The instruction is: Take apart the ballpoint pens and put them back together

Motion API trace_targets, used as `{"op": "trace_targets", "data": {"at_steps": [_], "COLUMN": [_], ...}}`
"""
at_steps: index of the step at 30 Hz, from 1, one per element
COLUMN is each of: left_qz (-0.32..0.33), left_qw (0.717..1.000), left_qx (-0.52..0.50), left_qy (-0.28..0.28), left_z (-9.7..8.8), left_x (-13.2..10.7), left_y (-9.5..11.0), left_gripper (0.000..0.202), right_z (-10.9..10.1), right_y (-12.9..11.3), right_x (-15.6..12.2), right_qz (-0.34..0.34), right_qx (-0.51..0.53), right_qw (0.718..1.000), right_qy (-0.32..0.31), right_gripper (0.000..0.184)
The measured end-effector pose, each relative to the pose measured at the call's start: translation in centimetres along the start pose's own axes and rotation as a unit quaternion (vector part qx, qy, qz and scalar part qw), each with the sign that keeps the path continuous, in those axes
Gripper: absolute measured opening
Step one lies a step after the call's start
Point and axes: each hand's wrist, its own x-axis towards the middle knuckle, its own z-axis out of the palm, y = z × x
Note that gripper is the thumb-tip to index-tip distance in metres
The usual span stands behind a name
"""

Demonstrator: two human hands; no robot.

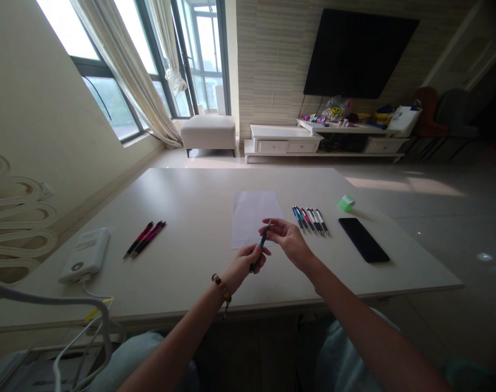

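Observation:
Over the near edge of a white sheet of paper [253, 209], a dark pen with a teal part [262, 243] is held slantwise between both hands. My left hand [245, 262] is closed around its lower barrel. At its upper, silvery end, the fingertips of my right hand [289, 238] pinch the pen. Faint handwriting shows on the paper's lower part. Right of the paper lies a row of several pens [310, 220] with silver and coloured barrels. Farther left, several red, purple and black pens [145, 239] lie close together.
On the white table [194, 218], a black phone [363, 239] and a small green-and-white container [347, 203] lie to the right. A white box-shaped device [86, 253] with a cable stands at the left. A grey hose [47, 298] curves past the near left corner.

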Motion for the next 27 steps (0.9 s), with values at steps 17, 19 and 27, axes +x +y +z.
{"op": "trace_targets", "data": {"at_steps": [17,19,27], "left_qz": [-0.012,-0.012,0.037], "left_qw": [0.997,0.998,0.999], "left_qx": [-0.073,-0.069,0.006], "left_qy": [0.000,-0.006,0.005], "left_z": [1.1,1.0,0.6], "left_x": [-0.2,-0.1,0.1], "left_y": [0.2,-0.1,-0.4], "left_gripper": [0.042,0.042,0.038], "right_z": [0.1,-0.1,-0.7], "right_y": [-0.3,-0.3,-1.0], "right_x": [0.1,0.2,0.5], "right_qz": [-0.016,-0.023,-0.058], "right_qx": [0.009,0.041,0.033], "right_qw": [1.000,0.999,0.997], "right_qy": [0.011,-0.006,0.030], "right_gripper": [0.040,0.043,0.040]}}
